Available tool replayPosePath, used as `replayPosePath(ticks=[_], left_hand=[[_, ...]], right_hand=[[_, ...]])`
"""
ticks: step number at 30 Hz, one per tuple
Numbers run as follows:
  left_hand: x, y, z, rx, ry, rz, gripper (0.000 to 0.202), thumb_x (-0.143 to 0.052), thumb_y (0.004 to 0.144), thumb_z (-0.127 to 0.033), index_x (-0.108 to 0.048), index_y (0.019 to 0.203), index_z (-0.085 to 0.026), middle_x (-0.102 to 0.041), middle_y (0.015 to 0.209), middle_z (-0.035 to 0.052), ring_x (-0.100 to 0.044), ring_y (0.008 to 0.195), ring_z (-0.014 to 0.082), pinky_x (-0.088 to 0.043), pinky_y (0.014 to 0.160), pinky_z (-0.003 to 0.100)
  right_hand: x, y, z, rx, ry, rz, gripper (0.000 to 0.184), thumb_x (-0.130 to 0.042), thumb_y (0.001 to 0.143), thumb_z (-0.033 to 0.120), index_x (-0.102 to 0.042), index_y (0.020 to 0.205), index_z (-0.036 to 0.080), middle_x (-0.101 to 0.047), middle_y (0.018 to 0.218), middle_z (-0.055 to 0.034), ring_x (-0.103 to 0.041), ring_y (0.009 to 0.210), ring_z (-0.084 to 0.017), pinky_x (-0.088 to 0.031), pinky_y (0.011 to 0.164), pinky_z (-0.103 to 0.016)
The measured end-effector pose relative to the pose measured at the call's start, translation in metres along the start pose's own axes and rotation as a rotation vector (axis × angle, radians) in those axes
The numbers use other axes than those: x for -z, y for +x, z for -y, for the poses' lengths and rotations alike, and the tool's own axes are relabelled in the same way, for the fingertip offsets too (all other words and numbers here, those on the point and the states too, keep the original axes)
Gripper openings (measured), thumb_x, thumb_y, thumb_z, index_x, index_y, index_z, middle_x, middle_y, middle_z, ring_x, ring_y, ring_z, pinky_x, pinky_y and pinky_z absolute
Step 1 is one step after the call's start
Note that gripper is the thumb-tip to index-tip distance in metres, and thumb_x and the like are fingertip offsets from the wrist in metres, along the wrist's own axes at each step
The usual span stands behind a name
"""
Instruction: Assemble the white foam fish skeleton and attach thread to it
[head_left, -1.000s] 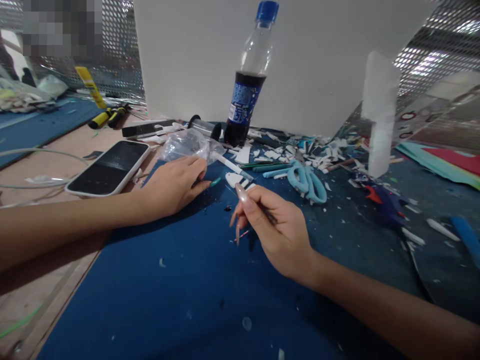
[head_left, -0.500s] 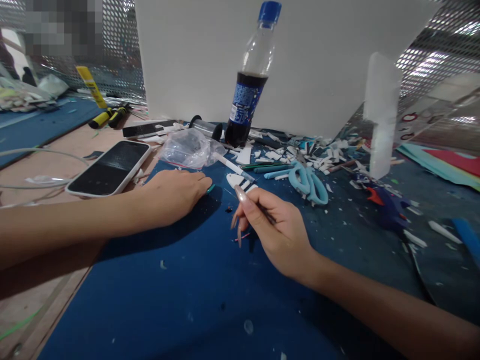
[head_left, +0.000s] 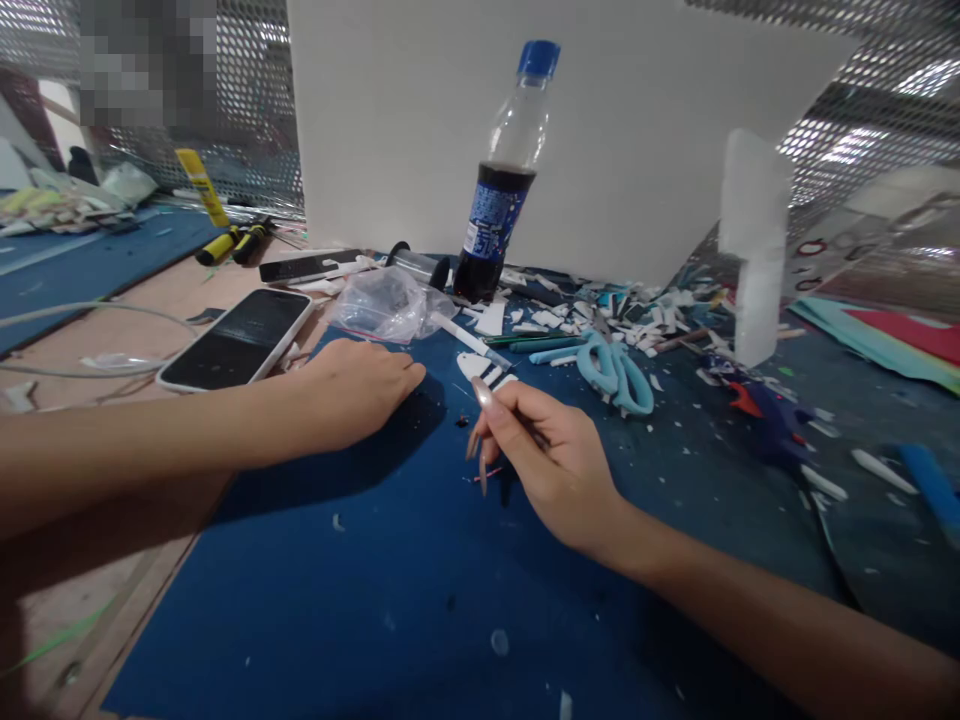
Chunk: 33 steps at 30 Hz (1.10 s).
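My left hand (head_left: 352, 390) lies palm down on the blue cutting mat (head_left: 360, 580), fingers loosely flat and together, with nothing visible in it. It rests just in front of a clear plastic bag (head_left: 382, 305) and beside a phone (head_left: 240, 338). My right hand (head_left: 544, 460) hovers over the middle of the mat with thumb and forefinger pinched on a thin dark tool (head_left: 527, 432), its long nails pointing down. A small white cut piece (head_left: 480, 368) and a white pen (head_left: 469, 340) lie just beyond its fingertips.
A cola bottle (head_left: 499, 190) stands before a white foam board (head_left: 615, 120). Light blue scissors (head_left: 615, 365), white scraps (head_left: 600, 305) and a blue and red tool (head_left: 772, 415) lie to the right. A translucent white upright piece (head_left: 754, 250) stands further right. Yellow-handled tools (head_left: 229, 243) lie far left.
My left hand has slid slightly toward me and its fingers have drawn in, away from the bag. The right hand keeps its pinch in nearly the same place. The view has tilted up a little.
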<state>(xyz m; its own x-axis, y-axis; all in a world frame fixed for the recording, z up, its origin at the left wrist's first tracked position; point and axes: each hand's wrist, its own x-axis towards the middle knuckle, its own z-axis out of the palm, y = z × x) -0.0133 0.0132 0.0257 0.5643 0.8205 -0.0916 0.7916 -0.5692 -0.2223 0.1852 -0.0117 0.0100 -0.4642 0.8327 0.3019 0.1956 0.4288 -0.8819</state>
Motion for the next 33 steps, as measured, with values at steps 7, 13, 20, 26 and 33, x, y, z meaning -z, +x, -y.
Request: replayPosePath(ticks=[7, 13, 20, 26, 33], left_hand=[[0.003, 0.004, 0.008, 0.068, -0.084, -0.046, 0.020, -0.037, 0.086, -0.020, -0.055, 0.079, -0.016, -0.064, 0.072, 0.0060, -0.059, 0.063, 0.0187, -0.025, 0.049, 0.027], [0.009, 0.006, 0.006, 0.187, -0.468, -0.248, 0.017, -0.044, 0.081, -0.022, -0.051, 0.065, -0.016, -0.048, 0.054, -0.0024, -0.039, 0.049, 0.0086, -0.024, 0.048, 0.024], [0.006, -0.007, -0.023, 0.104, -1.464, -0.071, 0.033, -0.036, 0.088, -0.024, -0.043, 0.057, -0.016, -0.040, 0.053, -0.0044, -0.034, 0.046, 0.0057, -0.031, 0.047, 0.020], [-0.008, -0.010, -0.026, 0.077, -1.685, 0.019, 0.044, -0.034, 0.093, -0.039, -0.043, 0.057, -0.016, -0.041, 0.051, -0.0042, -0.030, 0.043, 0.0056, -0.024, 0.043, 0.022], [-0.009, -0.008, -0.027, 0.047, -1.814, 0.029, 0.035, -0.038, 0.093, -0.036, -0.045, 0.065, -0.015, -0.040, 0.055, -0.0052, -0.029, 0.046, 0.0050, -0.023, 0.044, 0.020]], right_hand=[[0.000, 0.000, 0.000, 0.011, -0.008, -0.009, 0.030, -0.046, 0.093, 0.025, -0.052, 0.065, 0.017, -0.055, 0.057, 0.0023, -0.058, 0.048, -0.006, -0.049, 0.051, -0.020], [0.001, 0.000, -0.001, 0.012, -0.033, -0.012, 0.031, -0.045, 0.093, 0.026, -0.052, 0.064, 0.017, -0.056, 0.057, 0.0020, -0.058, 0.048, -0.006, -0.048, 0.050, -0.020], [0.002, -0.001, 0.003, 0.079, -0.043, -0.020, 0.030, -0.044, 0.093, 0.023, -0.052, 0.064, 0.018, -0.056, 0.055, 0.0020, -0.055, 0.046, -0.008, -0.045, 0.048, -0.023], [0.003, -0.003, 0.002, 0.217, -0.043, 0.027, 0.030, -0.044, 0.091, 0.015, -0.054, 0.063, 0.018, -0.056, 0.054, 0.0010, -0.057, 0.056, -0.010, -0.045, 0.056, -0.025], [0.002, -0.003, 0.000, 0.257, -0.079, 0.030, 0.028, -0.042, 0.090, 0.011, -0.054, 0.066, 0.018, -0.056, 0.055, 0.0003, -0.056, 0.060, -0.012, -0.046, 0.062, -0.029]])
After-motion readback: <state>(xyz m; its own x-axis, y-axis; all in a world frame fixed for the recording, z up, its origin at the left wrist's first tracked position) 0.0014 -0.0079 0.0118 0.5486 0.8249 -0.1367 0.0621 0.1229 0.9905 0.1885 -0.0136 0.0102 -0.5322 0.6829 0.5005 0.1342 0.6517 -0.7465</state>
